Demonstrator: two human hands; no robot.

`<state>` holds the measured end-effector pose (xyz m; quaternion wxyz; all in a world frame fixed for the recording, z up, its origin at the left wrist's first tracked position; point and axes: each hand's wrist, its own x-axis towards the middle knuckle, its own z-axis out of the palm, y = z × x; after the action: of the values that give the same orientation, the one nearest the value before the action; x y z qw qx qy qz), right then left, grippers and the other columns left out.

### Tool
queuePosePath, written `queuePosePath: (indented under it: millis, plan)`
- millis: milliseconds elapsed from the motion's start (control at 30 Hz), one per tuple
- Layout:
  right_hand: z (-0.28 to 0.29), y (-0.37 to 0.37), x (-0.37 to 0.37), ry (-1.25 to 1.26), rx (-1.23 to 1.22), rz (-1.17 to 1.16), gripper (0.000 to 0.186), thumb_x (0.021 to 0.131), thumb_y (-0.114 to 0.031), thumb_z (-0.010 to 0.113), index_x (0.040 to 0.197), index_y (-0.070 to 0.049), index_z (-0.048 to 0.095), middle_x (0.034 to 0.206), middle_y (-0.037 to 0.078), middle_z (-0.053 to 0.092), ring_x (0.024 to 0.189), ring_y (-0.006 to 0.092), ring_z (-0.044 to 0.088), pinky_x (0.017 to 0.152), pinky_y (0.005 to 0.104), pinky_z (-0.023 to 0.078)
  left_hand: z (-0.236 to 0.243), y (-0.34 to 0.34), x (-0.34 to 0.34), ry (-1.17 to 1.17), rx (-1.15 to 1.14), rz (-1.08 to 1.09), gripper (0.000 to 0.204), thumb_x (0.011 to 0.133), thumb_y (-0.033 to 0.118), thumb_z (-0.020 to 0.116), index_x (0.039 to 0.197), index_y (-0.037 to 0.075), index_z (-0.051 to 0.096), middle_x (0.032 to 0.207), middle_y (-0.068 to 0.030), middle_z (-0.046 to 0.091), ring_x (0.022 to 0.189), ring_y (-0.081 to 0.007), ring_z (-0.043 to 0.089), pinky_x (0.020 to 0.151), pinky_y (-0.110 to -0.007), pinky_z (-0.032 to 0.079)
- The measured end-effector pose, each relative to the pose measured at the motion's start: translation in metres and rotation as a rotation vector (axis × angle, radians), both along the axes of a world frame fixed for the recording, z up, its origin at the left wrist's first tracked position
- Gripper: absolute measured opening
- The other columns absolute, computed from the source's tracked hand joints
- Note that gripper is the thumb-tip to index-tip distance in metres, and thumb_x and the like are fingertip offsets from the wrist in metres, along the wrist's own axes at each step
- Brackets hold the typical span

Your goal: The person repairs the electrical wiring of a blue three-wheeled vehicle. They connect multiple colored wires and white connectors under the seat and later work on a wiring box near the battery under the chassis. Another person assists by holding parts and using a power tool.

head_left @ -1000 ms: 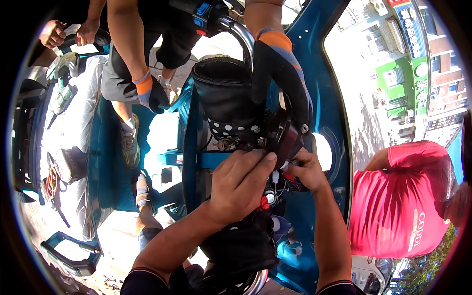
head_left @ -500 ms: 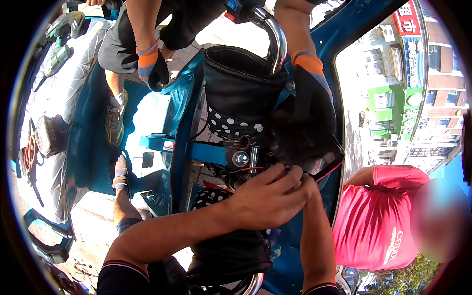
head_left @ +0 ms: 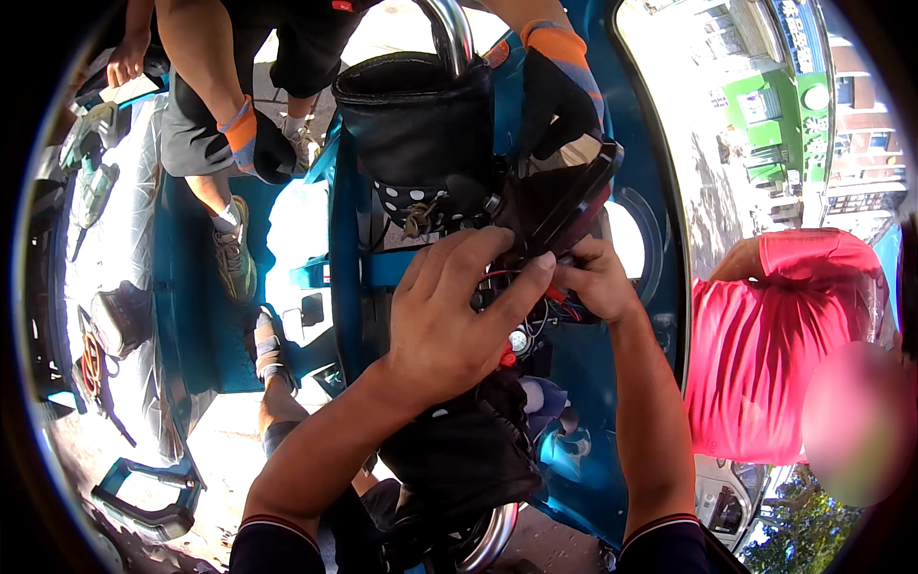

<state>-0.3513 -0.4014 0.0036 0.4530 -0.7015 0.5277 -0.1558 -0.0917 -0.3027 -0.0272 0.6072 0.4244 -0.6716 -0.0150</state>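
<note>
A dark glossy dashboard panel (head_left: 572,206) stands tilted up between the handlebars of a blue vehicle. Wires (head_left: 557,304), some of them red, hang below it. My left hand (head_left: 445,316) is curled at the panel's lower edge, thumb and fingertips meeting the underside; what they grip is hidden. On the other side, my right hand (head_left: 598,279) pinches close under the panel, its fingers closed at the red wires. Another person's gloved hand (head_left: 562,100), in black with an orange cuff, is at the panel's far end.
Black dotted handlebar muffs (head_left: 411,124) flank the work spot, with a chrome handlebar (head_left: 449,33) beyond. Another gloved hand (head_left: 263,148) hangs at the left. Green power tools (head_left: 94,167) lie on a plastic-covered seat (head_left: 134,258). Someone in a pink shirt (head_left: 779,335) is at the right.
The panel has tipped up onto its edge, exposing wires beneath. My hands, together before, are now apart on either side of its lower end. The view has shifted.
</note>
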Motion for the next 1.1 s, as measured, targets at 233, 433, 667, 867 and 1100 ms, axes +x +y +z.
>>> queuePosePath:
  millis: [233,433,667,867,1100]
  plan:
    - [0.011,0.000,0.008,-0.008,-0.136,0.120,0.016,0.083,-0.004,0.083,0.098,-0.003,0.078,0.094,0.003,0.067,0.095,0.0183,0.058,0.086,0.0344,0.046,-0.031,0.015,0.009,0.184,0.116,-0.066,0.056,0.084,-0.005,0.077,0.137,0.003,0.062,0.115,-0.0209,0.065,0.096,-0.0360,0.067,0.080,-0.041,0.056]
    - [0.011,-0.003,0.008,-0.016,-0.121,0.138,0.014,0.078,-0.002,0.077,0.093,-0.003,0.075,0.093,0.003,0.066,0.095,0.0188,0.058,0.085,0.0347,0.046,-0.048,0.022,0.020,0.515,0.326,-0.134,0.084,0.077,0.016,0.093,0.145,-0.002,0.047,0.133,-0.0193,0.055,0.121,-0.0286,0.058,0.100,-0.044,0.049]
    - [0.013,-0.001,0.006,0.002,-0.111,0.153,0.015,0.075,-0.001,0.074,0.090,-0.002,0.074,0.093,0.004,0.066,0.097,0.0203,0.058,0.086,0.0354,0.045,0.009,-0.017,0.018,0.460,0.384,-0.112,0.065,0.083,0.021,0.091,0.135,-0.006,0.061,0.128,-0.0199,0.060,0.114,-0.0343,0.063,0.098,-0.040,0.053]
    - [0.009,0.011,0.008,-0.266,0.029,-0.062,0.029,0.085,-0.011,0.079,0.112,-0.002,0.076,0.109,0.008,0.073,0.100,0.0225,0.070,0.090,0.0349,0.055,0.008,0.005,-0.011,0.089,0.064,-0.084,0.070,0.071,0.013,0.091,0.136,-0.001,0.066,0.127,-0.0180,0.063,0.109,-0.0343,0.066,0.088,-0.044,0.059]
    - [0.010,0.013,0.009,-0.660,0.201,-0.225,0.041,0.102,-0.030,0.067,0.131,-0.001,0.067,0.114,0.014,0.075,0.096,0.0228,0.075,0.076,0.0310,0.064,0.000,0.010,-0.026,0.010,-0.062,-0.057,0.064,0.071,0.012,0.083,0.133,0.004,0.071,0.127,-0.0167,0.065,0.108,-0.0316,0.067,0.081,-0.040,0.063]
